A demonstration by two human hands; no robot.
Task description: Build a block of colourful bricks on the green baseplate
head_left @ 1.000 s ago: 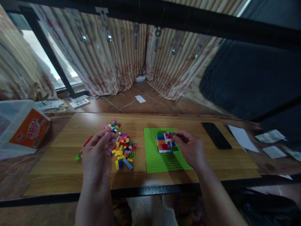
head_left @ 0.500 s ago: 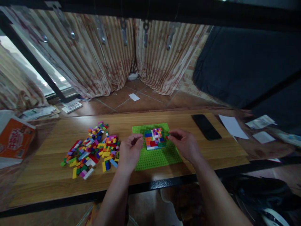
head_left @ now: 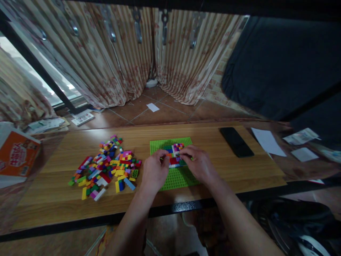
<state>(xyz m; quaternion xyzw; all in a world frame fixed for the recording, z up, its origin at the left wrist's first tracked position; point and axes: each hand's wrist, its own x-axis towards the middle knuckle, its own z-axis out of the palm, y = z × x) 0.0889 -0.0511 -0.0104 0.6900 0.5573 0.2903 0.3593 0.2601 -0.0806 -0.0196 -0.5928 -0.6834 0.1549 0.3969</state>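
A flat patchwork of colourful toy bricks (head_left: 174, 161) is built on the green studded baseplate (head_left: 177, 179). Over its right part is my right hand (head_left: 198, 163), thumb and fingers pinched on a small brick (head_left: 178, 154), mostly hidden by the fingertips; green shows at its edge. My left hand (head_left: 156, 170) rests at the patchwork's left edge with its fingers closed. Whether anything is between them is hidden. Left of that hand, a pile of loose bricks (head_left: 106, 167) of many colours lies spread on the wooden table (head_left: 53, 199).
A black phone (head_left: 236, 142) lies on the table's right side, with white paper (head_left: 268, 142) beyond the edge. An orange and white box (head_left: 18, 154) stands off the left end. Striped curtains (head_left: 106, 64) hang behind the table.
My right hand has moved left, carrying the small brick from beside the patchwork to over it. My left hand has come slightly right, to the patchwork's edge. The view has shifted a little.
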